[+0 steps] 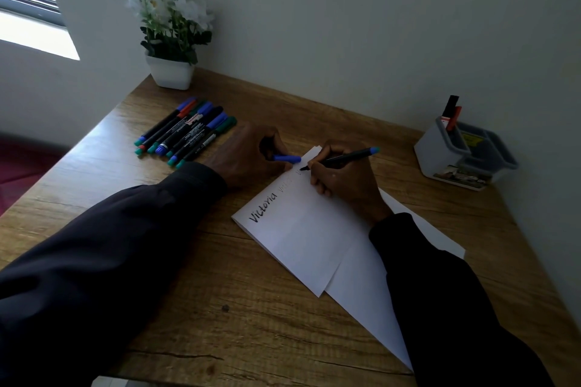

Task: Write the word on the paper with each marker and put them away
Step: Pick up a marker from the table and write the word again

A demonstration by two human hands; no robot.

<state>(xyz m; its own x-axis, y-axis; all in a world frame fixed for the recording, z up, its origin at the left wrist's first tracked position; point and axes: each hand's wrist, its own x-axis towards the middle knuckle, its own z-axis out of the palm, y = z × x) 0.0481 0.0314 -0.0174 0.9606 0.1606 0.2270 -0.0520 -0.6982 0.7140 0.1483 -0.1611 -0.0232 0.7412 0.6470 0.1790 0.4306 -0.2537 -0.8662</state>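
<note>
White paper lies on the wooden desk, with "Victoria" written in black near its left edge and a fainter word beyond it. My right hand grips a black marker with a blue end, its tip touching the paper's far corner. My left hand rests on the desk beside the paper and holds the blue cap. Several markers with blue, green and red caps lie in a row at the left.
A grey and white organiser box at the right holds a red and a black marker. A white pot of white flowers stands at the desk's back left corner. The wall runs behind and to the right.
</note>
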